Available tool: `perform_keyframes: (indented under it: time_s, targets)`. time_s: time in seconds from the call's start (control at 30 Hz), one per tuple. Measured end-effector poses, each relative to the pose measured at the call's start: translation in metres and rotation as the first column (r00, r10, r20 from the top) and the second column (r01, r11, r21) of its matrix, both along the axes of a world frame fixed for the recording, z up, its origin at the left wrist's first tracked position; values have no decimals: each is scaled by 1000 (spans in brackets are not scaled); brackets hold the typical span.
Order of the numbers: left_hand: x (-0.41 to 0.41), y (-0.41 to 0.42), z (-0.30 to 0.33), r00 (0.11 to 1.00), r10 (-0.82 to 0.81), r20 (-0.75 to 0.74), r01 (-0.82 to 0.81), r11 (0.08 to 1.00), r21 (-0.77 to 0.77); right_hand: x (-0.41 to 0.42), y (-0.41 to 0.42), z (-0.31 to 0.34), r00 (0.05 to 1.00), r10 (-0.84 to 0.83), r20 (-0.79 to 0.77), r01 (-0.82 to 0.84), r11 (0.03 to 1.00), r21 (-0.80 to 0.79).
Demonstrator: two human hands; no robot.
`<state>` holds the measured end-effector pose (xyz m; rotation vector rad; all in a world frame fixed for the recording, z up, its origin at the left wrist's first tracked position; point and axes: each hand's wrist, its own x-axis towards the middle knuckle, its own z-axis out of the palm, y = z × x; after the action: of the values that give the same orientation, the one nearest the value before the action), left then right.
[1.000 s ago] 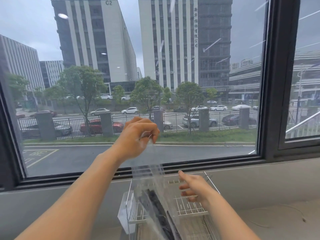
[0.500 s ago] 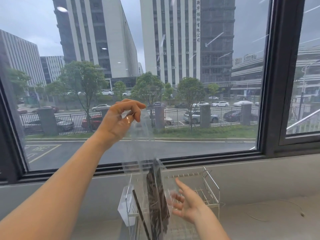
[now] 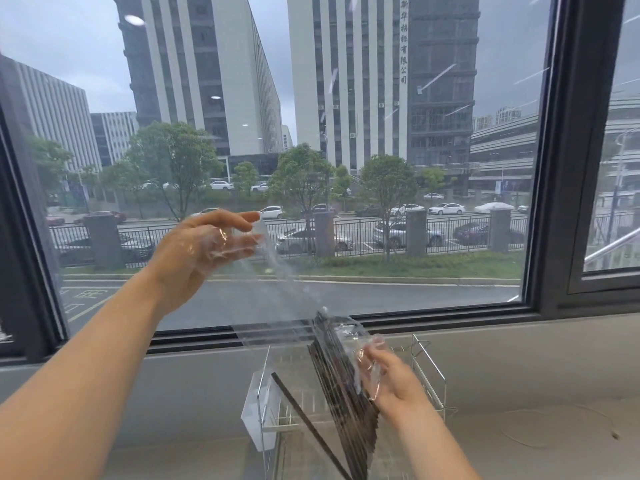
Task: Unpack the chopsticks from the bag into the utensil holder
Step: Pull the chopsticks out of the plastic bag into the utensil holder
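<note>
Head view: I see the wire utensil holder (image 3: 427, 372) against the wall under the window sill (image 3: 450, 318), with bare counter (image 3: 536, 441) to its right. My left hand (image 3: 197, 251) pinches the clear bag (image 3: 277, 299) aloft. My right hand (image 3: 391, 379) grips the dark chopsticks (image 3: 343, 382) through the plastic, long axis steep, tops tilted left. Their lower ends are cut off by the frame edge. One stray chopstick (image 3: 304, 420) leans apart.
</note>
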<state>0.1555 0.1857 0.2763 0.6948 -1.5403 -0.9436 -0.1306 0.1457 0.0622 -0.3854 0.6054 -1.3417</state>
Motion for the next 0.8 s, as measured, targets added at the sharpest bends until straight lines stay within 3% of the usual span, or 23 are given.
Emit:
perform_keyframes:
  time_s: [0.1,0.17,0.27,0.4,0.57,0.67,0.8]
  targets:
    - [12,-3,-11,976,-20,-216,59,983,176,-10,-6,8,999,-40,23,42,996,-79]
    - [18,-8,-18,962,76,-261,6,954,300,-16,-6,13,998,-48,40,53,990,-131]
    - [29,-18,-29,983,178,-42,-146,904,401,-26,-3,25,997,-62,50,72,968,-241]
    - [44,-20,-45,974,103,202,-184,881,436,-37,1,40,994,-91,53,103,943,-317]
    - [47,-21,-52,984,62,168,-127,901,415,-50,3,47,994,-107,21,107,926,-362]
    - [39,-21,-54,949,156,272,-245,912,330,-55,4,48,994,-101,-40,77,916,-393]
    - [39,-23,-62,930,237,281,-333,868,368,-63,4,54,994,-84,-75,44,902,-430]
